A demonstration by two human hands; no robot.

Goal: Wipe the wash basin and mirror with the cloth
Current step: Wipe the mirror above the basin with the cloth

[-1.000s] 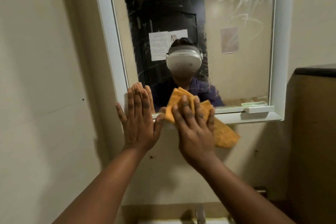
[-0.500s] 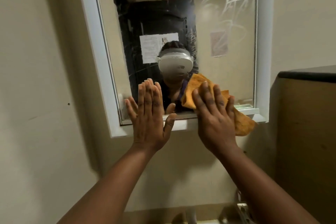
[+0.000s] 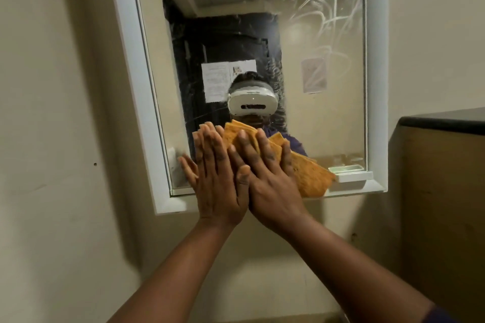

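A white-framed mirror (image 3: pixel 328 118) hangs on the beige wall, with white smear streaks across its upper right. My right hand (image 3: pixel 265 178) presses an orange cloth (image 3: pixel 309 178) flat against the lower glass, fingers straight and spread. The cloth sticks out above my fingertips and to the right, down to the bottom frame. My left hand (image 3: pixel 215 178) lies flat on the lower left of the glass beside it, fingers straight, its thumb edge touching my right hand. The wash basin is out of view.
A small white ledge (image 3: pixel 353 176) sits at the mirror's lower right corner. A brown cabinet with a dark top (image 3: pixel 443 120) stands close on the right. Plain beige wall (image 3: pixel 52 139) fills the left side and the space below the mirror.
My right hand with the cloth has slid left along the lower glass until it touches my left hand. The view has shifted, and the tap below has dropped out of sight.
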